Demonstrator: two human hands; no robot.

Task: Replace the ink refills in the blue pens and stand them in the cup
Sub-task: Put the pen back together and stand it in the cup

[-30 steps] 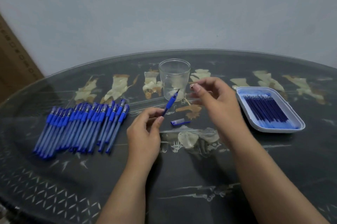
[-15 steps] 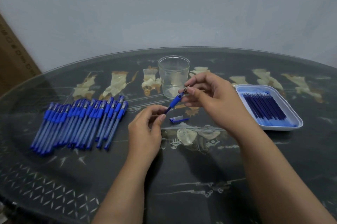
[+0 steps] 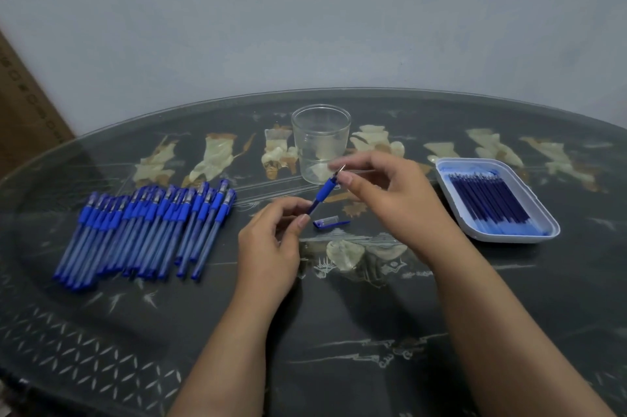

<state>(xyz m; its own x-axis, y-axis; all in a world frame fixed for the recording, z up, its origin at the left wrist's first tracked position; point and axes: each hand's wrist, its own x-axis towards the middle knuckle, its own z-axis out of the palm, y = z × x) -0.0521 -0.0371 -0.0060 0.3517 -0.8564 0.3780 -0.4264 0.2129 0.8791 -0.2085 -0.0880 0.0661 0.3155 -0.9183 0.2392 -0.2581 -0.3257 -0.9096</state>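
While the left grip held the blue pen, the right grip pinched its tip. Slipping fingers risked dropping it.

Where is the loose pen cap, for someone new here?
Find the clear cup on the table. Nearer, below the pen in the left hand and right hand, lies the cap. It alone is short and lies by itself; the pens at left are long.
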